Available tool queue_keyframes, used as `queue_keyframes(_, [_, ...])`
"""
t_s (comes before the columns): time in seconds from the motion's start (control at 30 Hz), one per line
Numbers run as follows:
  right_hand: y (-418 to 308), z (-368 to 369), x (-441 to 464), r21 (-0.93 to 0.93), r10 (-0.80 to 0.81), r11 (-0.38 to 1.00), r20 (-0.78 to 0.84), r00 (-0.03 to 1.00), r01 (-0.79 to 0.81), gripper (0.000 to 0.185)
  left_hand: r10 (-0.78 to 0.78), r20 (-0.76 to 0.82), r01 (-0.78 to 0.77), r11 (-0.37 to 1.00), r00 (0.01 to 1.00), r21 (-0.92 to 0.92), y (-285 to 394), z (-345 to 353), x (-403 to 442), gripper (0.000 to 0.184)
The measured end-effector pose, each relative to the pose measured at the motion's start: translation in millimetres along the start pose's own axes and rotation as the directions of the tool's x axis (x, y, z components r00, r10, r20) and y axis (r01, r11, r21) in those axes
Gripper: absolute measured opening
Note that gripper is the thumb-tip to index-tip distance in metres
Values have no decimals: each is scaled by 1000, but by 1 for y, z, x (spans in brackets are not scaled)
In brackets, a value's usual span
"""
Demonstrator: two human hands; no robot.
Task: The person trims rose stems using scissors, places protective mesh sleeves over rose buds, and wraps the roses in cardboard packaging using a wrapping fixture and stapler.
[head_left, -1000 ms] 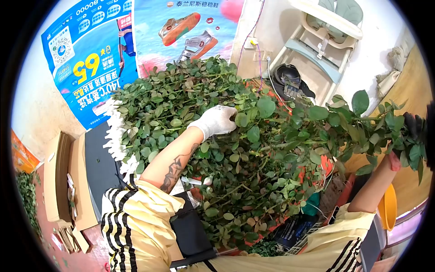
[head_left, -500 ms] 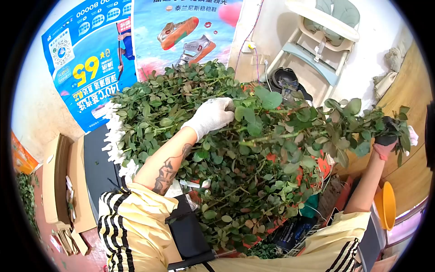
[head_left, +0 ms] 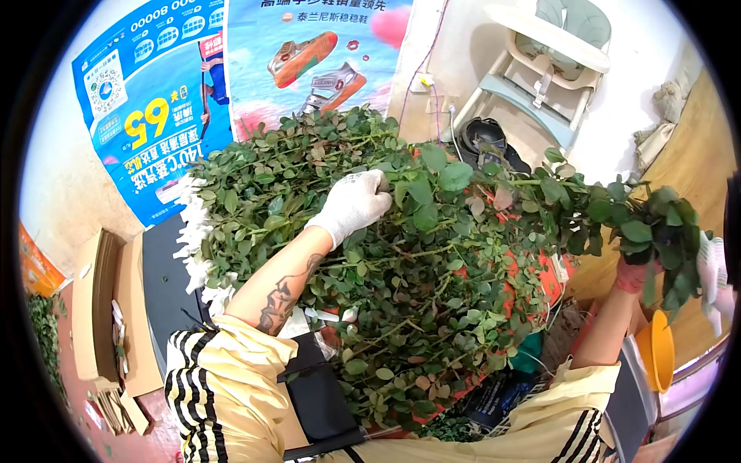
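The gloved left hand is closed, against the leafy pile; the right hand grips a leafy bunch.

Brightly lit overall, nearly white on the wall right of the high chair, softly shadowed behind it. Darker among the lower leafy stems. Bowed toward the edges, black at the corners, mostly sharp centrally.

Around your left grip is a white knitted glove, with a tattoo farther up your forearm and loose, pale yellow, black-striped short sleeves beyond, while your right grip wears a dark glove with a pinkish-red cuff.
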State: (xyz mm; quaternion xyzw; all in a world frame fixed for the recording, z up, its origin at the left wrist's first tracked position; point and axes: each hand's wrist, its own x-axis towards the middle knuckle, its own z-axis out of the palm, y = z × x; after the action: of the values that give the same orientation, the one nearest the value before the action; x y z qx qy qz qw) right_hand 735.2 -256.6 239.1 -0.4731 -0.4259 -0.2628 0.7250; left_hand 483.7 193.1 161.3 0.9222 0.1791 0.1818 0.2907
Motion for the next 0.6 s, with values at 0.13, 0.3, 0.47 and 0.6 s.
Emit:
queue_keyframes(0.13, [9, 21, -14, 19, 27, 999, -7, 1000, -27, 48, 11, -6, -11, 999, 1000, -48, -2, -3, -3, 23])
queue_keyframes(0.3, [23, 50, -32, 32, 57, 998, -4, 998, -56, 47, 48, 44, -43, 992, 998, -119, -3, 1, -1, 22])
queue_keyframes(0.47, [24, 59, -37, 16, 46, 999, -12, 999, -46, 47, 26, 52, -31, 996, 998, 83, -23, 1, 7, 23])
queue_keyframes(0.6, [21, 52, -34, -12, 9, 1000, -28, 1000, -10, 47, -22, -131, 60, 955, 991, 291, -44, -3, 12, 19])
